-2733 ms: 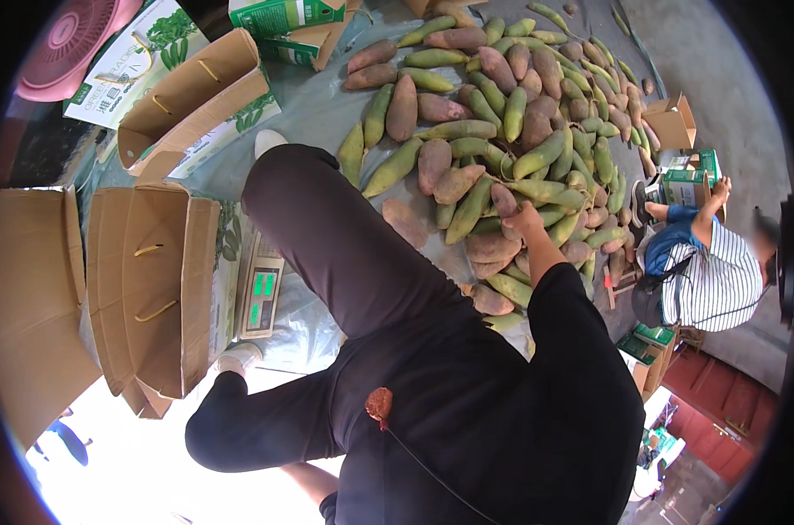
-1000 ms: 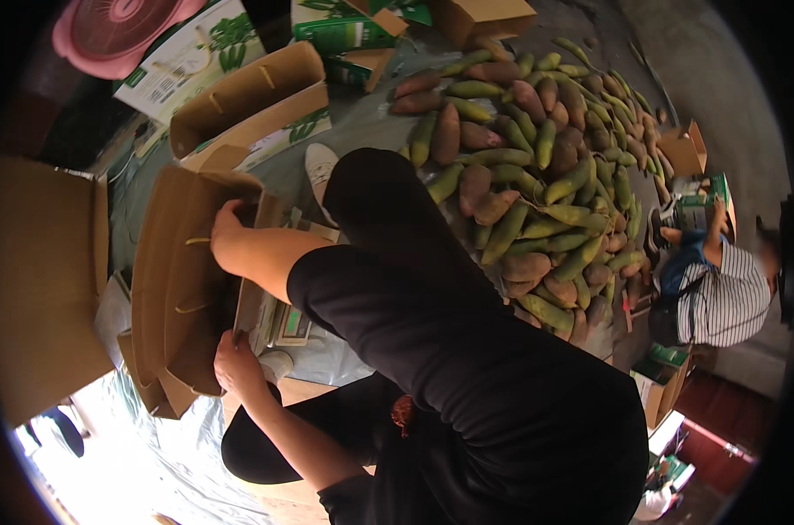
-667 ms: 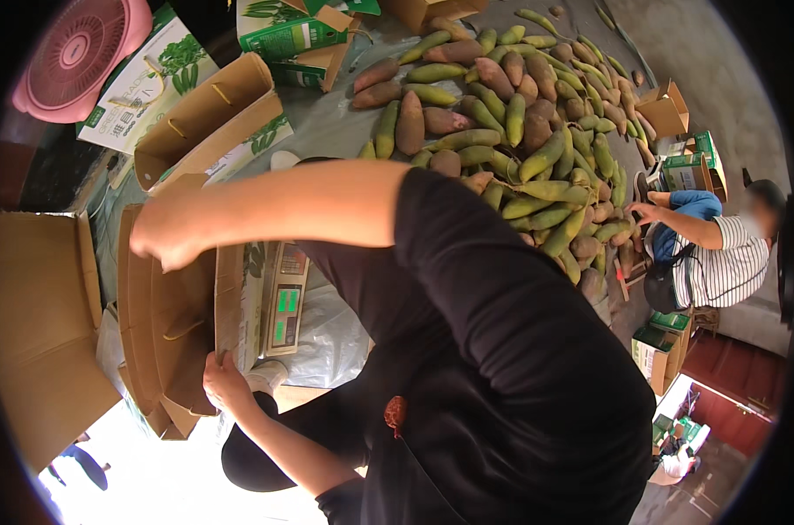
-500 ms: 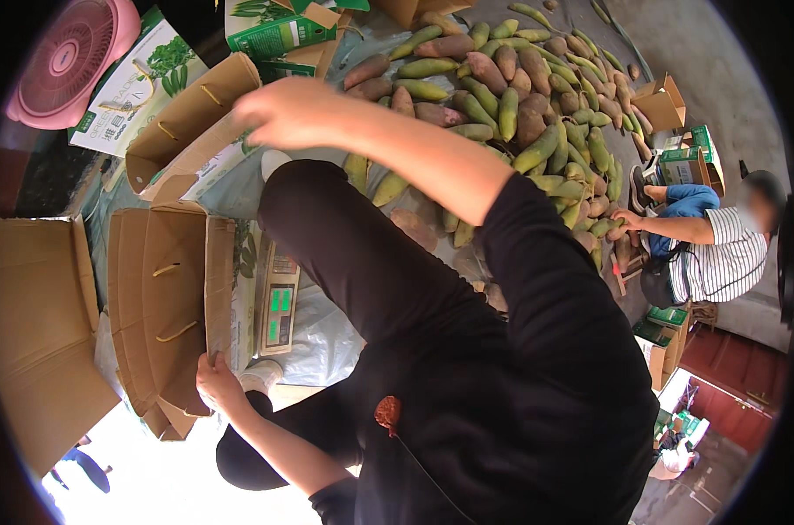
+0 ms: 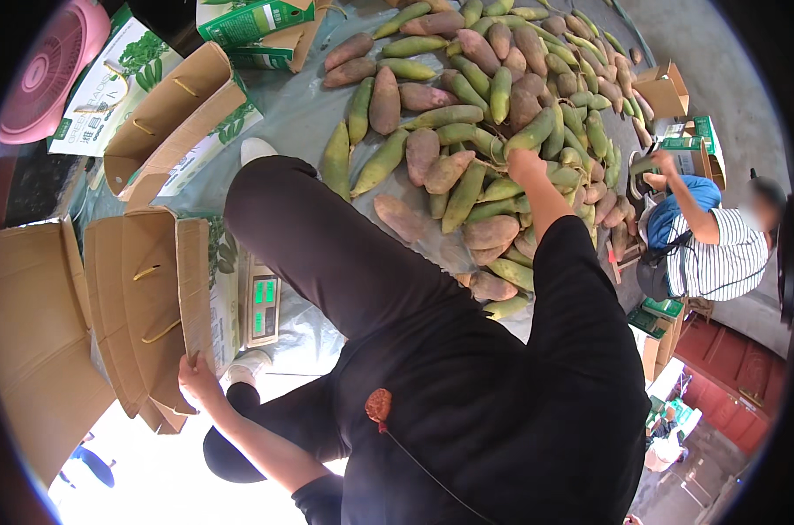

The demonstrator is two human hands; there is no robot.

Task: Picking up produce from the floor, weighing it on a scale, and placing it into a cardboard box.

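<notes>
My left hand [image 5: 199,382] is closed on the lower edge of an open cardboard box [image 5: 134,297] at the left. This box has yellow cord handles and stands against a scale [image 5: 262,306] with lit green digits. My right hand [image 5: 526,166] reaches into a big heap of long green radishes [image 5: 467,197] and reddish-brown roots [image 5: 491,233]. Its fingers close around the end of a green radish [image 5: 534,131] lying on the heap; the fingertips are partly hidden.
Another open box [image 5: 165,114] stands beyond the first one, and a large brown box [image 5: 34,324] at far left. A pink plastic basket [image 5: 51,74] is at upper left. At right, a person in a striped shirt [image 5: 716,249] sits holding a green radish, with small cartons [image 5: 686,157] nearby.
My right hand has swung from above the far box to the right, onto the heap. My left hand stays on the box edge. The other person's hand has risen from the heap with a radish.
</notes>
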